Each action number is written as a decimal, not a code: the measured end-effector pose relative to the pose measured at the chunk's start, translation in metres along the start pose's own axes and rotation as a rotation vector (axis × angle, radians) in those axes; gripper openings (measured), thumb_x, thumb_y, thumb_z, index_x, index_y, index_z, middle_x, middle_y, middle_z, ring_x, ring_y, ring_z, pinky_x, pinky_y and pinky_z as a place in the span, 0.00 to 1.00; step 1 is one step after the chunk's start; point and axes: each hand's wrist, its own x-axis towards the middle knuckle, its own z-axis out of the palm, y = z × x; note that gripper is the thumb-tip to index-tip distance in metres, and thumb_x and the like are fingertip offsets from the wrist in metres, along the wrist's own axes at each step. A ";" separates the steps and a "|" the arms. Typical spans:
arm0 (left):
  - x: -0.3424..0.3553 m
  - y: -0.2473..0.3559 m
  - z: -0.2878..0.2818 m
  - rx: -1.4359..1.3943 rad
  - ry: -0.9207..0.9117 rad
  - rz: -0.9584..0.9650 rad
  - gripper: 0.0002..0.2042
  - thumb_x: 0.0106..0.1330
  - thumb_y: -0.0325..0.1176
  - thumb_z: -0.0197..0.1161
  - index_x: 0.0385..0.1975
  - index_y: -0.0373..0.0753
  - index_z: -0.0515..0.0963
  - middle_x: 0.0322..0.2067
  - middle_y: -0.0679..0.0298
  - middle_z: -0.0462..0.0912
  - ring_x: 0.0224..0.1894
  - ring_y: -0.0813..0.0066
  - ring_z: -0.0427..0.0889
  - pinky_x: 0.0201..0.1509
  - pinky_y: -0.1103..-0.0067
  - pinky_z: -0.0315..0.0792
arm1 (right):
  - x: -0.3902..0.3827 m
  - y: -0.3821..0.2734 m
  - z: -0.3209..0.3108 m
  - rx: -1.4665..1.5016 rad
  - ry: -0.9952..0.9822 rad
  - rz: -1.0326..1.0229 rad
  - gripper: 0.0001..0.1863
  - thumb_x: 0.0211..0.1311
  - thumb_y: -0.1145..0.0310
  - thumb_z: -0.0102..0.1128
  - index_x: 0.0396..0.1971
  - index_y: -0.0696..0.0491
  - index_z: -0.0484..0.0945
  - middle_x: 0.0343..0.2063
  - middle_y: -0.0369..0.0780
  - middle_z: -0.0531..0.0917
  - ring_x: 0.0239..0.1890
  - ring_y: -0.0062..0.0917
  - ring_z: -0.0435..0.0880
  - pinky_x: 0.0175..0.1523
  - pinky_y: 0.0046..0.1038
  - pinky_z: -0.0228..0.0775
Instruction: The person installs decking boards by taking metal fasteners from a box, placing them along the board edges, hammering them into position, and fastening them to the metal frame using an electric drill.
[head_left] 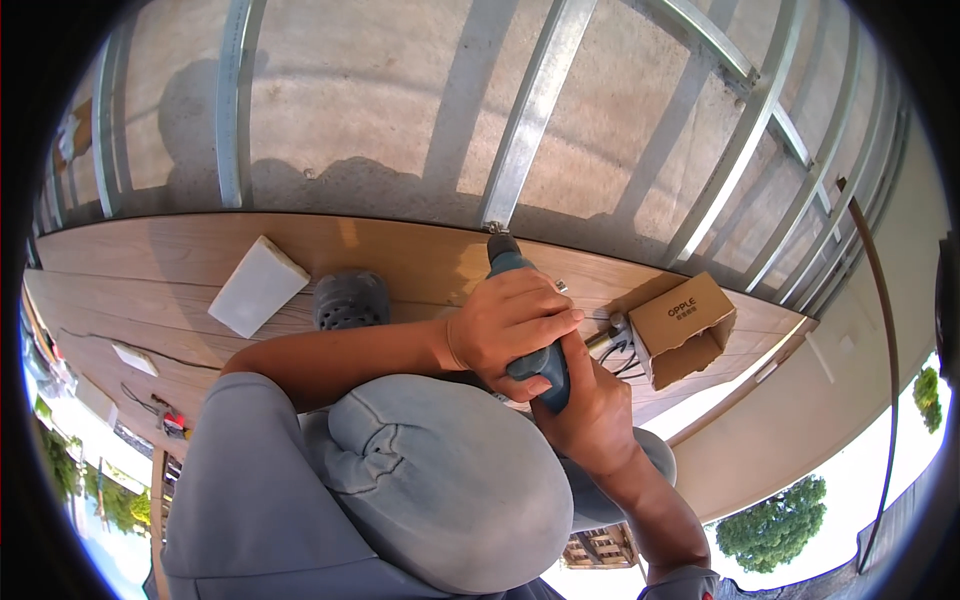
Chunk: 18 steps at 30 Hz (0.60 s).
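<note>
A dark teal power drill (506, 260) points away from me, its tip at the foot of a metal stud (535, 110). A small metal piece shows at the tip, too small to make out. My left hand (512, 322) is wrapped over the drill's body. Around its handle, nearer to me, my right hand (592, 412) is closed. The trigger is hidden by my fingers. The stud's foot meets the far edge of the wood-grain boards (430, 262).
An open cardboard box (682, 318) lies to the right, with a black cable (628, 360) beside it. At the left are a white slab (258, 287) and a grey clog (350, 300). More metal studs (235, 110) stand against the concrete wall (350, 100). A brown hose-like line (885, 300) hangs far right.
</note>
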 end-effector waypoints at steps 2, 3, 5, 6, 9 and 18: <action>0.001 0.000 0.001 0.052 0.018 -0.052 0.28 0.62 0.50 0.58 0.48 0.28 0.79 0.38 0.48 0.82 0.37 0.50 0.82 0.44 0.61 0.78 | 0.003 0.001 -0.003 -0.026 0.028 -0.016 0.44 0.46 0.68 0.73 0.66 0.59 0.65 0.27 0.48 0.84 0.27 0.44 0.87 0.31 0.39 0.79; 0.001 0.000 0.002 0.057 0.017 -0.041 0.28 0.62 0.50 0.58 0.48 0.28 0.79 0.38 0.48 0.82 0.37 0.50 0.82 0.44 0.61 0.78 | 0.005 0.001 -0.005 -0.050 0.053 -0.026 0.44 0.44 0.69 0.72 0.67 0.55 0.67 0.27 0.44 0.83 0.26 0.42 0.86 0.30 0.39 0.79; -0.001 0.000 0.005 0.047 0.074 -0.069 0.28 0.63 0.51 0.59 0.48 0.28 0.79 0.38 0.48 0.83 0.36 0.50 0.82 0.44 0.62 0.77 | 0.007 -0.002 -0.011 -0.060 0.017 0.011 0.45 0.44 0.68 0.74 0.66 0.54 0.67 0.28 0.45 0.84 0.28 0.43 0.87 0.32 0.39 0.79; -0.002 0.001 0.004 0.054 0.070 -0.057 0.28 0.63 0.51 0.59 0.48 0.28 0.79 0.38 0.48 0.83 0.36 0.50 0.82 0.44 0.62 0.77 | 0.008 -0.003 -0.011 -0.073 0.018 0.001 0.44 0.44 0.68 0.74 0.66 0.54 0.67 0.28 0.45 0.85 0.28 0.43 0.87 0.32 0.40 0.80; -0.003 0.005 0.005 0.049 0.081 -0.071 0.27 0.64 0.51 0.59 0.49 0.29 0.79 0.40 0.47 0.83 0.38 0.49 0.82 0.46 0.63 0.77 | 0.008 -0.007 -0.015 -0.122 -0.005 0.020 0.43 0.46 0.67 0.74 0.66 0.52 0.67 0.29 0.47 0.85 0.29 0.45 0.87 0.35 0.42 0.80; -0.018 0.003 -0.056 0.368 0.191 -0.473 0.11 0.68 0.29 0.61 0.48 0.33 0.77 0.44 0.53 0.82 0.47 0.55 0.81 0.53 0.67 0.75 | -0.044 -0.004 -0.073 0.070 0.208 0.150 0.42 0.53 0.73 0.71 0.70 0.46 0.65 0.42 0.51 0.87 0.44 0.46 0.89 0.51 0.40 0.79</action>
